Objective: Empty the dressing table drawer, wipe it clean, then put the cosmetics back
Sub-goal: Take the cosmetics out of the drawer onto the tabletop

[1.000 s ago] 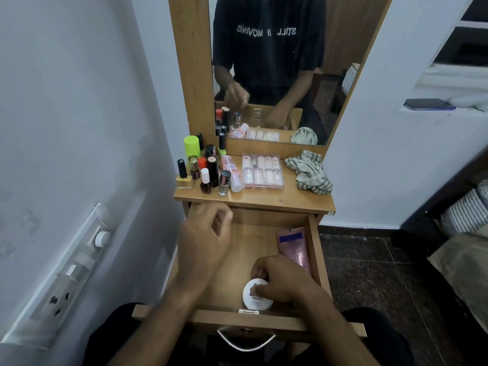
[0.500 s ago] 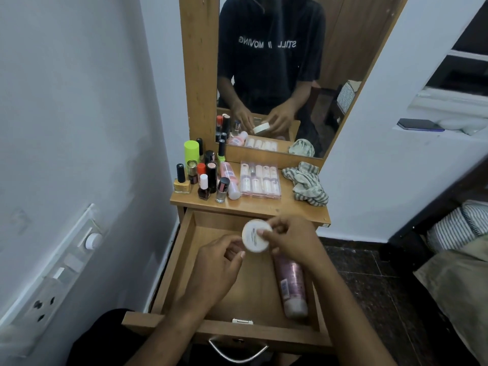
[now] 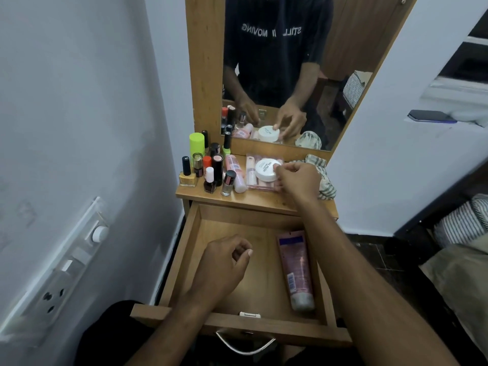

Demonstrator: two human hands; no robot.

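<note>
Right hand [image 3: 298, 180]: pinches white jar [image 3: 266, 169] over the clear case [image 3: 261, 178].
Left hand [image 3: 224, 262]: loosely curled, empty.
Pink tube [image 3: 295, 270]: lengthwise in drawer [image 3: 184, 260] (nearer the left hand, to its right).

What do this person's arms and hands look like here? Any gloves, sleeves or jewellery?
Both forearms are bare from the bottom edge of the frame to the fingers. The left hand and the right hand wear no gloves, and no rings, watch or bracelet show. In the mirror the person wears a dark short-sleeved T-shirt with pale lettering across the chest, the sleeves ending above the elbows.
</note>
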